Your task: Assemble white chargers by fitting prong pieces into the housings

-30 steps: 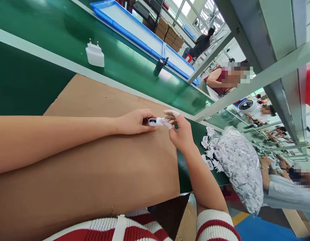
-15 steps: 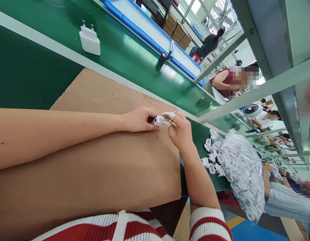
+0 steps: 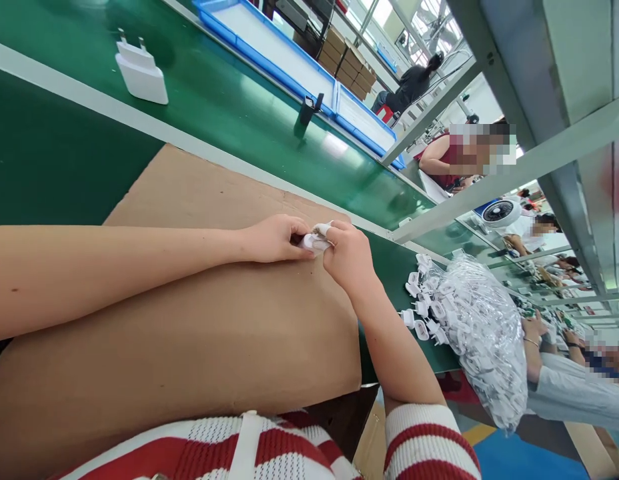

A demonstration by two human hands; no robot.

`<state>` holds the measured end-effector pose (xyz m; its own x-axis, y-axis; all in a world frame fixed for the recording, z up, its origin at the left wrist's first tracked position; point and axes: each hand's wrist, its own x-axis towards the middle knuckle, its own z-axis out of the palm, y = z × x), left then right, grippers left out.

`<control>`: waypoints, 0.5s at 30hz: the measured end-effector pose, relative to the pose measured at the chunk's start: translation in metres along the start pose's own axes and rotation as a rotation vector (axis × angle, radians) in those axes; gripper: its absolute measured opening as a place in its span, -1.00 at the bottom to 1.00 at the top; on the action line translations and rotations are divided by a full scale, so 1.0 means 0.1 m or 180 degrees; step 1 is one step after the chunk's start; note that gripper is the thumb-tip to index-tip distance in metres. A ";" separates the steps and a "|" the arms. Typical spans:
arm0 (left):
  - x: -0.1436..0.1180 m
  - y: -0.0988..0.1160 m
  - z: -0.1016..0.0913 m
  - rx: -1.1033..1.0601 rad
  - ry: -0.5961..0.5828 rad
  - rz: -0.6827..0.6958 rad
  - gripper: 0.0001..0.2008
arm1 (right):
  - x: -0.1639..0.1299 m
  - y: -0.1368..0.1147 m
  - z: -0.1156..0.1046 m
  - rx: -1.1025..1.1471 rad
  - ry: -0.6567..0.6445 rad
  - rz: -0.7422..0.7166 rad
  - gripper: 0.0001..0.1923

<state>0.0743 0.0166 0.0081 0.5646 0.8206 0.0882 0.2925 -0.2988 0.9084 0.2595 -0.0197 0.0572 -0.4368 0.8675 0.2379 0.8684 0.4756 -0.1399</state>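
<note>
Hands: our left hand [image 3: 277,239] and right hand [image 3: 347,257] both pinch a small white plastic part [image 3: 313,241], apparently a plug piece | Place: brown cardboard sheet's [image 3: 199,333] far edge.

Brightly and evenly lit from windows [image 3: 414,17] at upper right; glare on the green belt [image 3: 334,143]; tilted, stretched at edges; faces blurred.

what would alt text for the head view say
Both hands meet over a sheet of brown cardboard: the left hand and right hand pinch a small white plug part between them. A white charger stands on the green conveyor belt beyond, and a clear bag of white parts lies to the right.
</note>
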 end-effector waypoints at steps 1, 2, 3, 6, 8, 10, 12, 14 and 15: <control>0.00 0.00 -0.01 0.0011 -0.0110 0.0064 -0.62 | 0.01 -0.01 0.00 0.0022 0.0002 0.0082 -0.69; 0.00 -0.01 -0.01 0.0045 -0.0164 0.0095 -0.60 | 0.01 -0.02 0.01 0.0067 0.0027 0.0175 -0.67; 0.00 -0.01 -0.01 0.0094 -0.0157 0.0099 -0.59 | 0.00 -0.02 0.02 0.0120 0.0072 0.0277 -0.63; -0.01 0.00 0.02 0.0237 -0.0086 0.0160 -0.53 | -0.06 -0.03 0.10 0.0308 0.0209 0.0569 -0.53; 0.01 0.01 0.04 0.0261 -0.0081 0.0156 -0.49 | -0.11 -0.02 0.16 0.0511 0.0277 0.0747 -0.48; 0.07 0.00 0.03 0.0249 -0.0177 0.0057 -0.44 | -0.18 0.00 0.20 0.0676 0.0403 0.0949 -0.41; 0.17 0.00 -0.05 0.0357 -0.0166 -0.0048 -0.41 | -0.29 0.03 0.19 0.0659 0.0585 0.1168 -0.36; 0.30 0.01 -0.22 0.0704 0.0089 -0.0109 -0.41 | -0.49 0.06 0.15 0.0529 0.0733 0.1306 -0.38; 0.36 0.03 -0.32 0.0958 0.0291 -0.0166 -0.44 | -0.64 0.08 0.12 0.0496 0.0809 0.1328 -0.40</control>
<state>0.0707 0.0612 0.0270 0.4751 0.8749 0.0936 0.5420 -0.3748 0.7522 0.2913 -0.0697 0.0298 0.0274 0.9346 0.3547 0.9029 0.1292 -0.4100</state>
